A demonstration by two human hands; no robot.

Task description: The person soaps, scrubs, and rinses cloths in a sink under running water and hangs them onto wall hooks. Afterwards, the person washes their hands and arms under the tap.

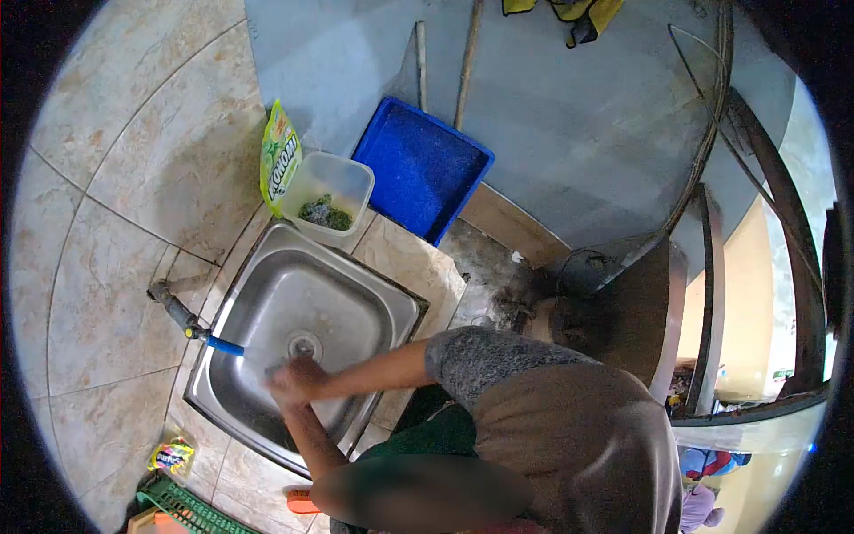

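Over the stainless steel sink (pixel 258 289), my right hand (pixel 305 376) and my left hand (pixel 288 395) are pressed together, one over the other. Motion smears their fingers, and I cannot make out anything held between them. They are just beside the mouth of a blue hose (pixel 224 345) fitted on the wall faucet (pixel 175 311). A pale blur, seemingly running water, lies between hose and hands. The drain (pixel 304 345) shows just above the hands in the view. The right arm has a grey sleeve (pixel 498 360); the left forearm is bare.
Behind the sink stand a clear plastic tub (pixel 342 178) with a green scouring pad (pixel 326 212), a green pouch (pixel 279 160) and a blue tray (pixel 418 169). A yellow packet (pixel 172 455) and a green crate (pixel 187 507) are at lower left. Cables (pixel 703 169) hang at right.
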